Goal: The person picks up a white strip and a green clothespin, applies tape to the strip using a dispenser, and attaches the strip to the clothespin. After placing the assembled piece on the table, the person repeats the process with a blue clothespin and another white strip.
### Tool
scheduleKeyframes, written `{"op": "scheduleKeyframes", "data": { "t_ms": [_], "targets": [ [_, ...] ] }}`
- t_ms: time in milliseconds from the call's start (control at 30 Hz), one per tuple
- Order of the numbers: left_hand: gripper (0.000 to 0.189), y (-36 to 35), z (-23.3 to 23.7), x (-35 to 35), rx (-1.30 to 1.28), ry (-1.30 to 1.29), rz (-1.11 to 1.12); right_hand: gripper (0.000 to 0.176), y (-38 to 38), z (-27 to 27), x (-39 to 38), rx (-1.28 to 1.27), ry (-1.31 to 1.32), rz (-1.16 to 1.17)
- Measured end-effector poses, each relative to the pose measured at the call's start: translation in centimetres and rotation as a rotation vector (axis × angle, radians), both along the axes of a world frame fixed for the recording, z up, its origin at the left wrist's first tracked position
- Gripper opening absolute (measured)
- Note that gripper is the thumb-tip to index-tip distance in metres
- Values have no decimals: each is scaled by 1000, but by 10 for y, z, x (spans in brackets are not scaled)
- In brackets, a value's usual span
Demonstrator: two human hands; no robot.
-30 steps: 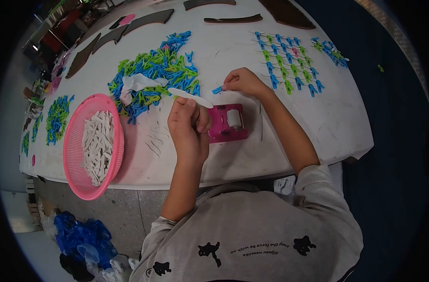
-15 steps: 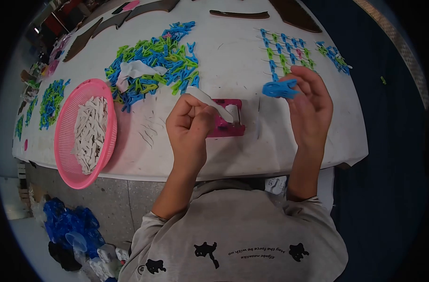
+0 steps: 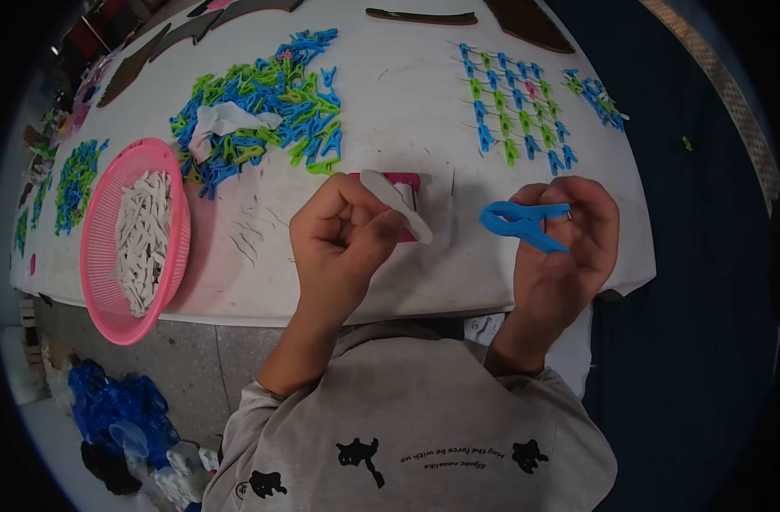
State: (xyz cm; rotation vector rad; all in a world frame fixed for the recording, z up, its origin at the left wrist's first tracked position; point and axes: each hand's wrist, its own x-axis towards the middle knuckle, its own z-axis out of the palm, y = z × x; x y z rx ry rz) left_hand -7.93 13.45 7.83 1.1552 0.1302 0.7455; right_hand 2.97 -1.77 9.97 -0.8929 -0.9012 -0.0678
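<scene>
Between the thumb and fingers of my left hand is a slim white flat piece with rounded ends, slanting down to the right. My right hand grips a blue clothespin by its two spread legs, its rounded end pointing left toward the white piece. The two are apart. Behind my left hand, a pink block with a white part on it lies on the table, mostly hidden. A thin pen-like tool lies between my hands.
A pink basket of white pieces stands left at the table edge. Beyond are a heap of blue and green clothespins, a white cloth, rows of clothespins at right, and dark brown toothed pieces at the back.
My right hand has lowered and turned, and the clothespin now shows its legs spread. The white piece in my left hand tilts more steeply. The whole view has shifted slightly.
</scene>
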Motion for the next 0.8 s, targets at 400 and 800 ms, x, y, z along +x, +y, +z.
{"op": "scheduleKeyframes", "data": {
  "t_ms": [400, 800],
  "targets": [
    [11, -1, -1, -5, 90, -50, 11, 56, 8, -7, -7, 9, -122, -170],
    [13, -4, -5, -1, 167, -25, 19, 34, 16, -11, -14, 13, -140, -134]
  ]
}}
